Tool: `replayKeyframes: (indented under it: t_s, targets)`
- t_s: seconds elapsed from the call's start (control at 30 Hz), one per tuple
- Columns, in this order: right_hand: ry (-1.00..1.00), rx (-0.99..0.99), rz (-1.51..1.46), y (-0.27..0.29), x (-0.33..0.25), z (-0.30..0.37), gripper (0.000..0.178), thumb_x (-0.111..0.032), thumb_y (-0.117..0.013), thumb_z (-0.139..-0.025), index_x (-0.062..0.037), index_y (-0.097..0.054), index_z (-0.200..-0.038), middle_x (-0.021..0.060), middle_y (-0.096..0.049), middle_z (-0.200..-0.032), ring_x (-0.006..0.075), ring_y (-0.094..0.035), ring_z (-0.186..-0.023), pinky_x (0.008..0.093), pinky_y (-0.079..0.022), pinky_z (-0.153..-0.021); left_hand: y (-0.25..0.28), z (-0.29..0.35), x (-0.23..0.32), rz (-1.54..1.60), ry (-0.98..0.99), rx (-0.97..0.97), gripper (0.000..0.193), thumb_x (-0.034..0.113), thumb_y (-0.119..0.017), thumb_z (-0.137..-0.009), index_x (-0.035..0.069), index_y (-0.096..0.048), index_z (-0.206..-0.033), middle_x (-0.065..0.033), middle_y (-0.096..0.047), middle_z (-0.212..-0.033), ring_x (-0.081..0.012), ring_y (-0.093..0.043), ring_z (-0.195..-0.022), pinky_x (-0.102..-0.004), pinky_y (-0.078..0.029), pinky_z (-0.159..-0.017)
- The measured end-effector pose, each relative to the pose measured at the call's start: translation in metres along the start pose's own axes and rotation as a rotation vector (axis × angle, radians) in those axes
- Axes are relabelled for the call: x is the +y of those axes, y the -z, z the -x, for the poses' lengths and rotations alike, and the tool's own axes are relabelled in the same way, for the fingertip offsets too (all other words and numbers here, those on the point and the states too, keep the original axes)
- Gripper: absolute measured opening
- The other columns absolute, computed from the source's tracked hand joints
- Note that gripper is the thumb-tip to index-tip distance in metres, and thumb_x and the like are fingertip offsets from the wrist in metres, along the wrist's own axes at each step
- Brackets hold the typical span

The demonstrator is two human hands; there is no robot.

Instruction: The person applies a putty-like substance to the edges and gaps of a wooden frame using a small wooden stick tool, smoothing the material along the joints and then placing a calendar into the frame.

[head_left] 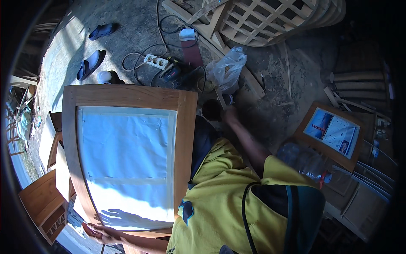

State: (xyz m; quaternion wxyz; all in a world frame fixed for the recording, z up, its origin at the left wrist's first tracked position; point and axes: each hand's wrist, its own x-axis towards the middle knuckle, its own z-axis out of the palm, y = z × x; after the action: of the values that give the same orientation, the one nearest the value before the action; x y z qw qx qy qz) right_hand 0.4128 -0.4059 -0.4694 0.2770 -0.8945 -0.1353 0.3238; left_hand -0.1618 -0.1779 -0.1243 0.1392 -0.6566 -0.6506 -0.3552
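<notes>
Framing wht sheet (127, 144): brn wood (185, 135)

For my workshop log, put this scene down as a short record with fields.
Panel: wood-framed panel, pale sheeting within the frame
Left hand: the left hand is at the panel's lower-left corner; grip unclear
Right hand: the right hand is beside a dark round container; hold unclear
Floor: power strip, plastic bag
Light: sunlit lower sheeting, with a hand-shaped shadow
</notes>
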Motion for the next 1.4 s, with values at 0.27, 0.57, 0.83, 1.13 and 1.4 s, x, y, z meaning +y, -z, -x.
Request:
replayKeyframes:
  t_s: [0.27,0.57,0.83,1.13,1.4]
  targets:
    - [0.041,0.028,-0.169,-0.010,-0.009,-0.009,0.024,-0.017,-0.066,-0.088,-0.0024,-0.073,-0.106,0.0213,-0.074,-0.090,0.0363,-0.075,-0.090,0.0447,-0.059,-0.078,-0.004,0.036,0.203,1.149,-0.197,-0.442,0.039,0.036,-0.045,-0.110,0.001,-0.058,-0.120,-0.0212,-0.065,-0.115,-0.0349,-0.068,-0.113,-0.0578,-0.049,-0.107]
    - [0.516,0.046,0.385,0.085,-0.060,0.028,0.038,-0.013,-0.059,-0.096,-0.0110,-0.061,-0.134,0.0251,-0.071,-0.105,0.0446,-0.068,-0.104,0.0543,-0.053,-0.087,0.036,0.063,0.358,2.481,-0.015,-1.675,0.041,0.032,-0.053,-0.109,-0.003,-0.070,-0.097,-0.0193,-0.075,-0.095,-0.0341,-0.073,-0.088,-0.0549,-0.054,-0.093]
    - [0.631,0.055,0.915,0.026,-0.048,-0.011,0.015,-0.021,-0.061,-0.092,-0.0120,-0.073,-0.087,0.0117,-0.073,-0.085,0.0308,-0.074,-0.086,0.0469,-0.057,-0.075,0.028,0.063,0.336,2.294,-0.377,-1.519,0.039,0.032,-0.055,-0.108,0.000,-0.072,-0.095,-0.0187,-0.075,-0.090,-0.0336,-0.074,-0.087,-0.0572,-0.055,-0.095]
    - [0.706,0.052,0.982,0.032,-0.049,-0.024,0.028,-0.035,-0.066,-0.094,-0.0100,-0.074,-0.086,0.0123,-0.074,-0.086,0.0285,-0.074,-0.085,0.0454,-0.059,-0.075,-0.002,0.036,0.214,1.459,-0.043,-0.878,0.030,0.035,-0.054,-0.107,0.006,-0.057,-0.098,-0.0116,-0.063,-0.082,-0.0301,-0.069,-0.089,-0.0548,-0.051,-0.102]
    - [0.089,-0.567,0.484,0.097,-0.071,-0.023,0.030,-0.018,-0.059,-0.100,-0.0039,-0.073,-0.123,0.0132,-0.074,-0.081,0.0193,-0.070,-0.058,0.0334,-0.056,-0.049,0.019,0.005,0.077,1.097,0.197,-0.507,0.035,0.033,-0.045,-0.111,0.005,-0.067,-0.110,-0.0107,-0.071,-0.111,-0.0259,-0.067,-0.116,-0.0526,-0.044,-0.117]
